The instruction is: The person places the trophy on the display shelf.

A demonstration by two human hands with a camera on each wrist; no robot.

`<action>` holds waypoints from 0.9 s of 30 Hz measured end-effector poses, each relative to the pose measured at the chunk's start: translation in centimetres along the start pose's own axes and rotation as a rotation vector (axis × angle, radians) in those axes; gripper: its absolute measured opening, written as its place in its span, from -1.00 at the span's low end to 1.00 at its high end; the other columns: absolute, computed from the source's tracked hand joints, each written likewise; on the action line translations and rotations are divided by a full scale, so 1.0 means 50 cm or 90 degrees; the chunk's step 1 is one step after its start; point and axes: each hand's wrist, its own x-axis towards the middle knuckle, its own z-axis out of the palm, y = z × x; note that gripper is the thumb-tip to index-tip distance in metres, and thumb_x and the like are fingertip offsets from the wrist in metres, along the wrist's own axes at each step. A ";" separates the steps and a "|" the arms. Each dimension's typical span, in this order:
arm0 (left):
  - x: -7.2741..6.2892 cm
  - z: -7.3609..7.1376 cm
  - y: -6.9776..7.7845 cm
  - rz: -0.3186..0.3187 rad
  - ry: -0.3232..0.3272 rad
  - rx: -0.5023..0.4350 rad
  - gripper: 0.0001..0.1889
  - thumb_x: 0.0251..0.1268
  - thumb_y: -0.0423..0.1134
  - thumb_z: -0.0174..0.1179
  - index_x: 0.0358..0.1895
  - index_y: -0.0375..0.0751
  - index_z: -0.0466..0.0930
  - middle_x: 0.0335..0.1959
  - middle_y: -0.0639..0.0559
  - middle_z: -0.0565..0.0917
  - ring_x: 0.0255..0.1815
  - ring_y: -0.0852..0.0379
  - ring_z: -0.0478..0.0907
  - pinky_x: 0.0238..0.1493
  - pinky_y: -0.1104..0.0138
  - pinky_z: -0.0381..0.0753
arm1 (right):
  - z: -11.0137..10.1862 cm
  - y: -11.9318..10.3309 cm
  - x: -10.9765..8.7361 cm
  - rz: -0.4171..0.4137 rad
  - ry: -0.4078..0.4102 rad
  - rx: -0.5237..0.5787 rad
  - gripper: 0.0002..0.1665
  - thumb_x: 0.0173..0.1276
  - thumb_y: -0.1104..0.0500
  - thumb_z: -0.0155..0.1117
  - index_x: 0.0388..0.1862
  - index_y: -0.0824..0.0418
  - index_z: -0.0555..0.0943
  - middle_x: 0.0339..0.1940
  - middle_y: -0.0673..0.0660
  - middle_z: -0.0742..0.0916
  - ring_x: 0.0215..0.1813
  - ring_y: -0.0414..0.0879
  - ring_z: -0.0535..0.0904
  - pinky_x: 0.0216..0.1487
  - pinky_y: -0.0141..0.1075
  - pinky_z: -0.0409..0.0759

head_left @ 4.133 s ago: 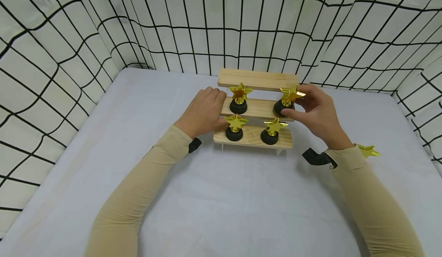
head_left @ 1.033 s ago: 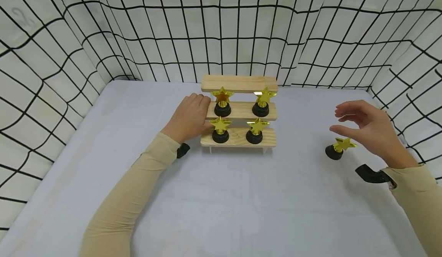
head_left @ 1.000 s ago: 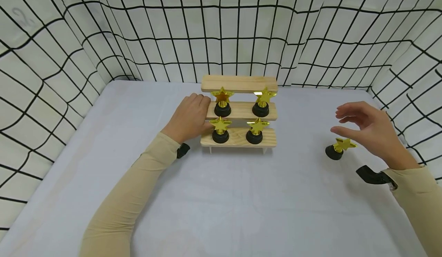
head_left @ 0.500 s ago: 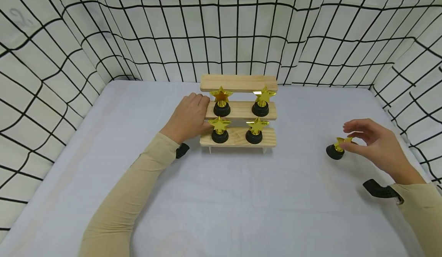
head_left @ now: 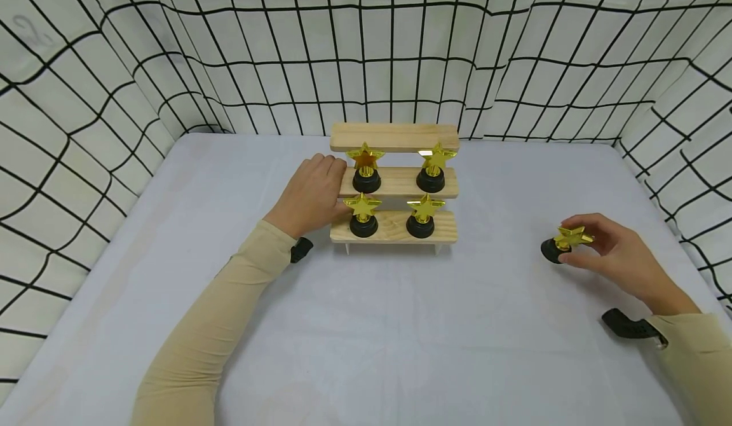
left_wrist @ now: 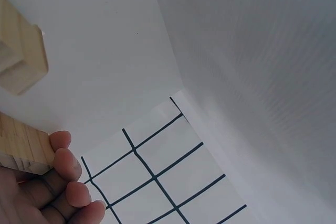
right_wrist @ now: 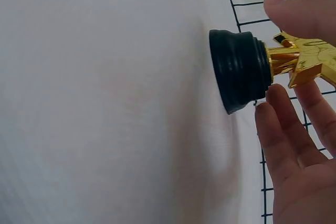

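My left hand (head_left: 311, 194) grips the left end of a three-tier wooden display stand (head_left: 394, 137). In the left wrist view its curled fingers (left_wrist: 68, 166) lie against a board's end (left_wrist: 26, 142). Two gold star trophies with black bases stand on the middle tier: a left one (head_left: 366, 168) and a right one (head_left: 431, 168). The bottom tier bears a left trophy (head_left: 363, 216) and a right trophy (head_left: 421, 216). At the right, my right hand (head_left: 623, 257) surrounds another star trophy (right_wrist: 239, 69) on the cloth. Its fingers are near the base; the right wrist view shows a gap beneath the thumb (right_wrist: 299, 14).
A white cloth (head_left: 366, 330) covers the table. Black wire grid panels (head_left: 274, 51) with white backing enclose the back and both sides. The stand's top tier is close to the back panel. Each wrist wears a black strap mount (head_left: 629, 324).
My right hand has left the trophy on the middle tier's right side, moved right, and lowered around the trophy on the cloth. The left hand stays on the stand.
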 end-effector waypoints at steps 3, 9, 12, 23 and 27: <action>0.000 0.000 0.000 0.002 0.006 -0.001 -0.49 0.03 -0.12 0.34 0.01 -0.38 0.52 -0.26 -0.15 0.60 -0.26 -0.10 0.42 -0.23 0.15 0.41 | 0.003 0.004 -0.001 -0.004 -0.004 -0.005 -0.30 0.18 0.27 0.58 0.29 0.13 0.52 0.08 -0.25 0.67 0.05 -0.56 0.60 0.04 -0.74 0.50; 0.001 0.002 0.000 0.005 0.009 -0.002 -0.51 0.00 -0.14 0.31 -0.01 -0.38 0.52 -0.28 -0.15 0.60 -0.27 -0.10 0.42 -0.23 0.15 0.42 | 0.001 0.010 -0.002 -0.001 -0.006 -0.019 -0.38 0.20 0.26 0.58 0.21 0.12 0.51 -0.04 -0.35 0.65 0.00 -0.63 0.58 -0.03 -0.74 0.51; 0.000 0.002 -0.001 0.005 0.008 -0.002 -0.51 0.00 -0.15 0.31 -0.01 -0.38 0.52 -0.28 -0.15 0.60 -0.27 -0.09 0.42 -0.23 0.15 0.41 | 0.003 0.013 0.000 0.026 0.000 -0.051 -0.38 0.20 0.16 0.60 0.20 0.10 0.53 -0.06 -0.40 0.64 -0.02 -0.66 0.54 -0.05 -0.75 0.49; -0.003 0.000 -0.002 0.002 -0.003 0.000 -0.48 0.02 -0.12 0.32 0.03 -0.39 0.52 -0.24 -0.16 0.62 -0.25 -0.10 0.44 -0.22 0.15 0.43 | 0.016 0.011 0.007 0.036 0.026 -0.084 -0.44 0.18 0.08 0.63 0.13 0.12 0.61 -0.15 -0.40 0.65 -0.15 -0.53 0.59 -0.16 -0.65 0.48; -0.001 0.000 -0.002 0.005 -0.007 0.006 -0.45 0.05 -0.07 0.35 0.04 -0.38 0.51 -0.23 -0.15 0.61 -0.24 -0.09 0.43 -0.21 0.16 0.43 | 0.019 0.008 0.005 0.031 0.026 -0.080 -0.43 0.19 0.08 0.62 0.15 0.11 0.60 -0.11 -0.36 0.64 -0.13 -0.54 0.59 -0.15 -0.67 0.49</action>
